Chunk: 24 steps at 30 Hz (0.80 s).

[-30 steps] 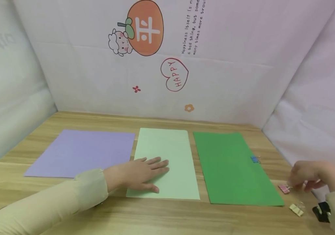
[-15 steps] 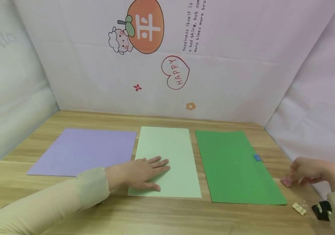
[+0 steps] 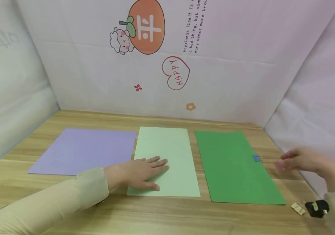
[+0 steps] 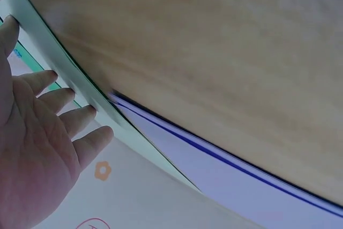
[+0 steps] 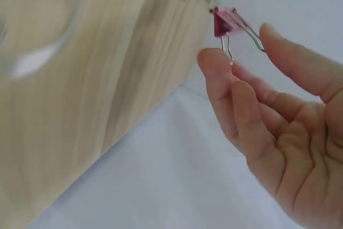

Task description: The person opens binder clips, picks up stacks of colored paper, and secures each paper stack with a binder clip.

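My left hand (image 3: pixel 144 173) lies with fingers spread on the lower part of the pale green sheet (image 3: pixel 167 143). Off the table at the right, my right hand (image 3: pixel 306 160) pinches a pink binder clip (image 5: pixel 228 22) by its wire handles, between thumb and fingers. In the head view the clip is blurred and partly covered by the fingers. A blue binder clip (image 3: pixel 256 158) sits on the right edge of the dark green sheet (image 3: pixel 237 173), a short way left of the pink one.
A purple sheet (image 3: pixel 88 150) lies at the left, partly under the left sleeve. Near the right sleeve are a pale yellow binder clip (image 3: pixel 298 209) and a black binder clip (image 3: pixel 317 208). White printed cloth (image 3: pixel 229 81) walls in the table's back and sides.
The right hand has taken hold of the pink clip from the table, lifted it and moved it toward the blue clip. The left hand has stayed on the pale green sheet.
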{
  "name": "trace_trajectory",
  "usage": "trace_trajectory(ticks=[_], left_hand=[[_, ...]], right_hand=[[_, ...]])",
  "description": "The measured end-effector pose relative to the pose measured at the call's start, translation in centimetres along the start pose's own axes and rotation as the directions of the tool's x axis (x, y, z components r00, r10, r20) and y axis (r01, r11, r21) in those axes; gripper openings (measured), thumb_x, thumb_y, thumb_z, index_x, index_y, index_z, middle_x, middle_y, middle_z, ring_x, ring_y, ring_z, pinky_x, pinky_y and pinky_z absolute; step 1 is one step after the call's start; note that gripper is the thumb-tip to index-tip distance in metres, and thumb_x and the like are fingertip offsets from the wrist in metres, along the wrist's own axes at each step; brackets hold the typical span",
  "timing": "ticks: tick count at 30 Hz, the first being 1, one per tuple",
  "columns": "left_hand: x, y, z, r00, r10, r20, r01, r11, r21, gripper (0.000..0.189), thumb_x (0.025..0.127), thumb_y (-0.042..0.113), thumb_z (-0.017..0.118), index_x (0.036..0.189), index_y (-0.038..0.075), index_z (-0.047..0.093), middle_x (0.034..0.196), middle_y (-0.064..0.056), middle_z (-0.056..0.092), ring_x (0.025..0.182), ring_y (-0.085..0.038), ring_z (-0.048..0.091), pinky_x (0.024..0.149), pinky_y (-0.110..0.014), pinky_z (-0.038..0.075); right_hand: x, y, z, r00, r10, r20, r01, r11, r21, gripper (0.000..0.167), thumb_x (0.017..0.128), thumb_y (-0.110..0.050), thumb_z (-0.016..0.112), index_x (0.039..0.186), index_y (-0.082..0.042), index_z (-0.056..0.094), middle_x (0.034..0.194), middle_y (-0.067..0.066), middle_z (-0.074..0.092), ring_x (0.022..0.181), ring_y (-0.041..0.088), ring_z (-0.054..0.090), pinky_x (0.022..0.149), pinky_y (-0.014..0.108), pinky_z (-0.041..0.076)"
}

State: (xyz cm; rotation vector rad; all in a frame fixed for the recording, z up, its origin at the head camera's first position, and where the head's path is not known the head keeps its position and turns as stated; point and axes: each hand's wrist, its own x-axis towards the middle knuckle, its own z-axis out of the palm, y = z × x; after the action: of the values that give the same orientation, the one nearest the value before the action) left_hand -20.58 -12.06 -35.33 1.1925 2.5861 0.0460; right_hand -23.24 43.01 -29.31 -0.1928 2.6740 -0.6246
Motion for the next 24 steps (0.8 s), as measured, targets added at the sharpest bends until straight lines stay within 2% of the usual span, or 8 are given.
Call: trace_trajectory(ticks=[2, 3, 9, 15, 19, 24], left_hand=[[0.0, 0.0, 0.0, 1.0, 0.001, 0.0, -0.001, 1.0, -0.008, 0.075, 0.099, 0.058, 0.046, 0.16, 0.021, 0.021, 0.168, 0.001, 0.013, 0.156, -0.026, 0.011, 0.12, -0.053, 0.028], [0.0, 0.0, 0.0, 1.0, 0.002, 0.0, -0.002, 1.0, -0.011, 0.075, 0.099, 0.058, 0.046, 0.16, 0.021, 0.021, 0.168, 0.001, 0.013, 0.156, -0.026, 0.011, 0.12, -0.053, 0.028], [0.0, -0.1, 0.0, 1.0, 0.008, -0.001, -0.008, 1.0, -0.022, 0.074, 0.1, 0.056, 0.047, 0.16, 0.021, 0.021, 0.168, 0.001, 0.014, 0.156, -0.027, 0.012, 0.12, -0.054, 0.028], [-0.1, -0.1, -0.1, 1.0, 0.014, 0.003, -0.014, 1.0, -0.027, 0.074, 0.1, 0.055, 0.047, 0.16, 0.02, 0.021, 0.168, 0.0, 0.013, 0.156, -0.027, 0.011, 0.121, -0.052, 0.027], [-0.1, -0.2, -0.2, 1.0, 0.023, 0.005, -0.023, 0.999, -0.03, 0.074, 0.1, 0.055, 0.047, 0.16, 0.019, 0.021, 0.168, -0.001, 0.013, 0.155, -0.028, 0.011, 0.122, -0.051, 0.026], [0.1, -0.1, -0.2, 0.999, 0.035, 0.01, -0.035, 0.999, -0.03, 0.075, 0.1, 0.054, 0.047, 0.16, 0.018, 0.02, 0.168, -0.002, 0.012, 0.155, -0.029, 0.01, 0.123, -0.047, 0.023]], right_hand=[[0.2, -0.5, -0.1, 1.0, 0.012, -0.018, -0.012, 1.0, -0.012, 0.054, 0.101, -0.017, 0.056, 0.129, 0.027, 0.044, 0.111, 0.025, 0.071, 0.095, 0.021, 0.07, 0.084, 0.04, 0.057], [0.3, -0.7, -0.1, 1.0, 0.007, -0.02, -0.007, 1.0, 0.004, 0.053, 0.101, -0.016, 0.056, 0.13, 0.027, 0.043, 0.113, 0.026, 0.071, 0.096, 0.02, 0.071, 0.084, 0.036, 0.057], [1.0, -2.6, 0.3, 0.998, -0.06, -0.035, 0.063, 0.994, 0.094, 0.046, 0.101, -0.014, 0.055, 0.129, 0.022, 0.049, 0.126, 0.023, 0.067, 0.096, 0.003, 0.069, 0.08, 0.016, 0.051], [1.6, -5.2, 0.5, 0.991, -0.119, -0.059, 0.127, 0.977, 0.171, 0.041, 0.104, -0.008, 0.047, 0.134, 0.02, 0.043, 0.138, 0.029, 0.055, 0.102, -0.011, 0.061, 0.083, 0.015, 0.051], [2.1, -7.2, 0.8, 0.986, -0.144, -0.079, 0.158, 0.963, 0.218, 0.047, 0.107, -0.014, 0.045, 0.139, 0.019, 0.039, 0.14, 0.029, 0.054, 0.102, -0.012, 0.061, 0.085, 0.014, 0.052], [2.8, -9.6, 1.3, 0.981, -0.162, -0.11, 0.188, 0.938, 0.29, 0.052, 0.106, -0.02, 0.048, 0.143, 0.015, 0.037, 0.141, 0.029, 0.053, 0.101, -0.01, 0.062, 0.088, 0.013, 0.052]])
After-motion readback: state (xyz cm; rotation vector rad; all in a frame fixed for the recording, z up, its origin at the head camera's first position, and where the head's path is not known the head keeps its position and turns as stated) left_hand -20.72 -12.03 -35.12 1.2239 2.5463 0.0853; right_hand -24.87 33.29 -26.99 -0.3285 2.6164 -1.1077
